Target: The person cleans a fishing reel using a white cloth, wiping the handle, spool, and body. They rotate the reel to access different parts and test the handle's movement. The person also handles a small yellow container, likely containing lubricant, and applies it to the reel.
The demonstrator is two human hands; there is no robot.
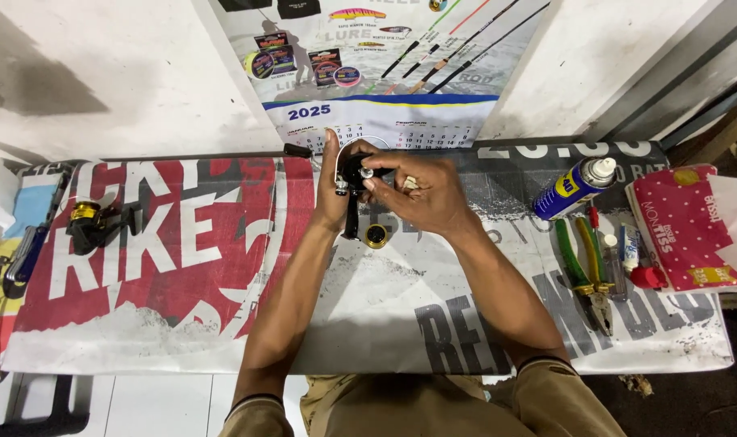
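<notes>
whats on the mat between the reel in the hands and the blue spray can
Nothing: between the black reel and the blue spray can, the head view shows only bare printed mat.

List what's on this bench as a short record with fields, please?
left hand: holds a black fishing reel up over the bench
right hand: fingertips on the reel's top
under the hands: small gold-rimmed round part
left side: second reel, black and gold
right side: blue spray can, green-handled pliers, red dotted tissue pack
surface: printed banner
</notes>
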